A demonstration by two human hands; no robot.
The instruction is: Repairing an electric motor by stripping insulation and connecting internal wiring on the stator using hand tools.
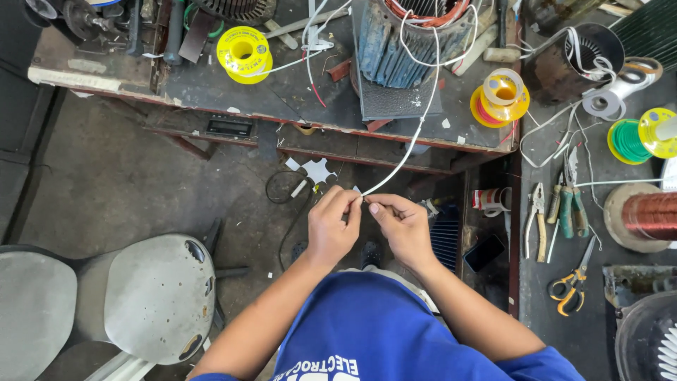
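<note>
Pinching the free end of a white sleeve [395, 166], left hand [331, 226] and right hand [402, 229] meet fingertip to fingertip above the floor. The sleeve runs taut up to the motor [405, 56] on the surface [211, 88]. Risk: a hard pull may strain the windings' leads, or the end, apparently thin, may slip from the fingers. Spools [243, 53] lie beyond.

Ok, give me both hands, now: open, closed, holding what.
Left hand: closed, pinching the end of the white sleeved wire.
Right hand: closed, fingertips pinching the same wire end.
</note>
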